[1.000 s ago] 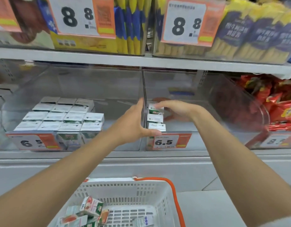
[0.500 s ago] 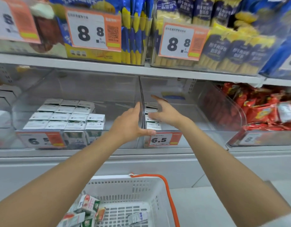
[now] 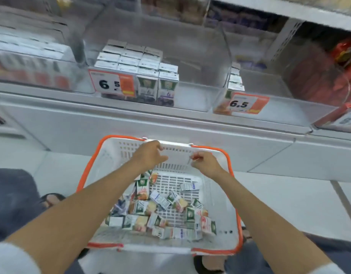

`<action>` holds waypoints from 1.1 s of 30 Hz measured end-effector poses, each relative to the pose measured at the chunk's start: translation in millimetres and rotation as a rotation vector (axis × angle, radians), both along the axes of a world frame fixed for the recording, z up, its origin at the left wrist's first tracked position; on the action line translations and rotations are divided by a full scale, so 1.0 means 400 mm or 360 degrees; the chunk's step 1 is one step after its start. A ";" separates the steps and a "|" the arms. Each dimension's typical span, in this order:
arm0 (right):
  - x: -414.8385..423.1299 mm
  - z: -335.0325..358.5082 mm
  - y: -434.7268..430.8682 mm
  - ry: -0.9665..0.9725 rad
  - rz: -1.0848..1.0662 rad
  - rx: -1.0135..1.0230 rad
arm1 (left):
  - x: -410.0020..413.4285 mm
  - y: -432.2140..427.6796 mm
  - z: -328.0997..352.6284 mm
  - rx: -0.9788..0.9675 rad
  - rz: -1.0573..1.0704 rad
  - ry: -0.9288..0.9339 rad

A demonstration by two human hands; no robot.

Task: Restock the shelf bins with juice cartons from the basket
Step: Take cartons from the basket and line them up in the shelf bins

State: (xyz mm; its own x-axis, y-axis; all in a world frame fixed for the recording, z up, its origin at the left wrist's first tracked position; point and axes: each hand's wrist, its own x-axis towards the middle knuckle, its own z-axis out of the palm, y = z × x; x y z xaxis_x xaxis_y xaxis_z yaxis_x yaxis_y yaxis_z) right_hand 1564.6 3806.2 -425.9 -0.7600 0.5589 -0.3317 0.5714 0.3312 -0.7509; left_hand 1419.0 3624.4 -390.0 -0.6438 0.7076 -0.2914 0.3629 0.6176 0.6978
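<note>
A white basket with an orange rim sits on the floor below the shelf, with several small juice cartons lying loose in its bottom. My left hand and my right hand hover over the basket's far wall, fingers loosely curled, nothing in either. On the shelf above, a clear bin holds several upright cartons packed in rows on its left side. The bin to its right has a single column of cartons along its left wall.
Price tags reading 6.5 hang on the bin fronts. Red snack bags fill the bin at the far right and white boxes the one at the far left. My knees in blue jeans flank the basket.
Both hands have left the right bin and come down over the basket. The view has tilted down, so the basket's contents now show.
</note>
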 end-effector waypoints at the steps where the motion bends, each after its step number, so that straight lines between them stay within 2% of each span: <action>1: 0.010 -0.059 -0.005 -0.0155 0.0046 -0.0043 | -0.011 -0.037 -0.040 -0.0042 0.0046 -0.0058; 6: 0.021 -0.270 -0.064 -0.0560 0.0148 -0.0301 | -0.050 -0.166 -0.196 -0.0273 0.0307 -0.0293; 9: 0.027 -0.352 -0.120 -0.0797 0.0287 -0.0492 | -0.049 -0.197 -0.260 -0.0367 0.0348 -0.0401; 11: 0.041 -0.399 -0.152 -0.0900 0.0469 -0.0361 | -0.038 -0.206 -0.285 -0.0394 0.0357 -0.0482; 14: 0.057 -0.448 -0.163 -0.0958 0.0663 0.0162 | -0.017 -0.204 -0.299 -0.0409 0.0378 -0.0605; 16: 0.056 -0.453 -0.158 -0.0978 0.0643 0.0229 | -0.005 -0.203 -0.300 -0.0421 0.0399 -0.0637; 19: 0.044 -0.417 -0.139 -0.0881 0.0441 -0.0008 | -0.001 -0.190 -0.301 -0.0406 0.0439 -0.0714; 21: 0.022 -0.373 -0.120 -0.0654 0.0125 -0.0302 | 0.003 -0.178 -0.298 -0.0332 0.0533 -0.0824; 23: -0.015 -0.310 -0.119 -0.0425 -0.0063 -0.0686 | 0.013 -0.162 -0.287 -0.0193 0.0708 -0.1219; 25: -0.055 -0.253 -0.141 -0.0314 0.0062 -0.0909 | 0.027 -0.150 -0.273 -0.0144 0.0704 -0.1653; 26: -0.072 -0.229 -0.161 -0.0277 0.0174 -0.1041 | 0.034 -0.147 -0.271 -0.0129 0.0673 -0.1780; 29: -0.086 -0.209 -0.205 -0.0326 0.0404 -0.1291 | 0.036 -0.176 -0.279 0.0014 0.0932 -0.1856; 30: -0.080 -0.213 -0.212 -0.0409 0.0475 -0.1216 | 0.032 -0.195 -0.286 0.0030 0.1015 -0.1810; 33: -0.035 -0.276 -0.248 -0.0769 0.0885 -0.0721 | 0.018 -0.248 -0.308 0.0049 0.1079 -0.1757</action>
State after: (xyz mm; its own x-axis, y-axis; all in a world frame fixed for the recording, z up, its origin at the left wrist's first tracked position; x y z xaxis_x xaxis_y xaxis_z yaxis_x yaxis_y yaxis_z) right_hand 1550.4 3707.0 -536.5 -0.6020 -0.1164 -0.7900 0.7059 0.3849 -0.5946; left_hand 1426.3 3525.1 -513.2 -0.3053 0.3530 -0.8844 -0.7872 0.4290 0.4430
